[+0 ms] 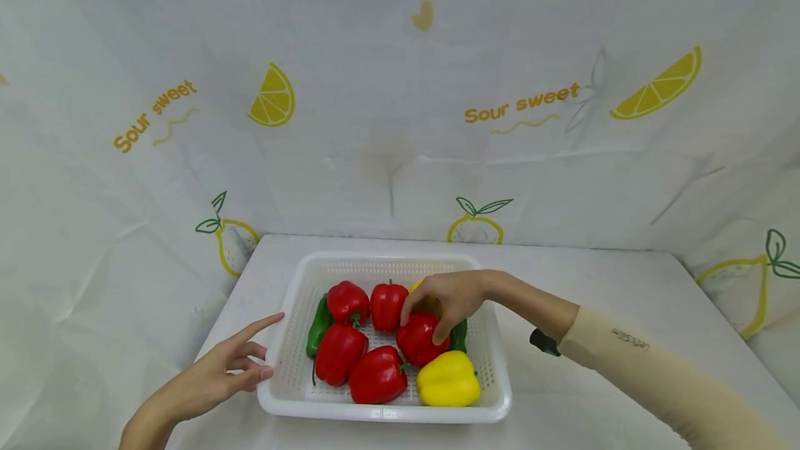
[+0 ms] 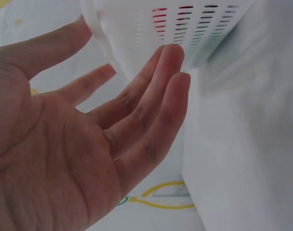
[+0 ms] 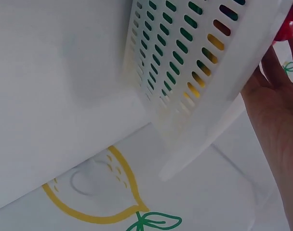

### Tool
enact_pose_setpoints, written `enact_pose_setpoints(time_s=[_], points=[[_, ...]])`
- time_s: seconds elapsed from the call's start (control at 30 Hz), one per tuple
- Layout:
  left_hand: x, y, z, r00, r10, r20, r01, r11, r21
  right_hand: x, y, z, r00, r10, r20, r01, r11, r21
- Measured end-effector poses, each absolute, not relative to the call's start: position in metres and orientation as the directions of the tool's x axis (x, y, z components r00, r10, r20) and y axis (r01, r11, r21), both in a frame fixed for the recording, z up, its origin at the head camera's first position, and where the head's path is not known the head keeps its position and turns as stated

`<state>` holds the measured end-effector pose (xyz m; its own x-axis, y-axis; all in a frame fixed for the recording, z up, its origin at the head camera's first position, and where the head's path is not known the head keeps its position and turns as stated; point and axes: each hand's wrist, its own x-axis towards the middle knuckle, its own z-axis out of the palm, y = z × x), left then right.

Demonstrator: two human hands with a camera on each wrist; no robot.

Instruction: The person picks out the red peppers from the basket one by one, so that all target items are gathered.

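Note:
A white plastic basket (image 1: 375, 413) with slotted walls holds several red bell peppers, yellow bell peppers and green peppers. My right hand (image 1: 455, 297) reaches over the basket's right side and grips a red bell pepper (image 1: 422, 344), thumb on one side and fingers on the other. At the basket's left rim, my left hand (image 1: 215, 370) has its fingers extended, with thumb and index fingertips against the rim. In the left wrist view the palm of the left hand (image 2: 93, 125) faces the camera, holding nothing. The right wrist view shows the right hand (image 3: 272, 96) only partly.
Near the gripped pepper lie a yellow bell pepper (image 1: 448, 379), a green pepper (image 1: 459, 336) and another red bell pepper (image 1: 389, 305). A second green pepper (image 1: 319, 326) lies along the left wall. The white table (image 1: 587, 304) meets a lemon-print cloth (image 1: 375, 123) behind.

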<state>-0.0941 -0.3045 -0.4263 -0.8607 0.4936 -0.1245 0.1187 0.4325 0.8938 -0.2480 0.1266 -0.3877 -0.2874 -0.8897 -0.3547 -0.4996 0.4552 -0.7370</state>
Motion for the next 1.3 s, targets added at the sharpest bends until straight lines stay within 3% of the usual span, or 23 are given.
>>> enact_pose_setpoints(time_s=[0.2,0.83,1.3], points=[[-0.094,-0.305,-0.426,-0.856,0.501,-0.130,0.108,0.419,0.902,-0.250,0.137,-0.382,-0.316,-0.900,-0.300,-0.467,0.423,-0.776],[-0.094,-0.305,-0.428,-0.856,0.499,-0.138,0.098,0.417,0.904,-0.248,0.185,-0.351,-0.507,-0.845,-0.172,-0.358,0.387,-0.850],[-0.096,-0.305,-0.428,-0.855,0.496,-0.150,0.084,0.418,0.905,-0.251,0.238,-0.339,-0.571,-0.821,0.015,-0.376,0.246,-0.894]])
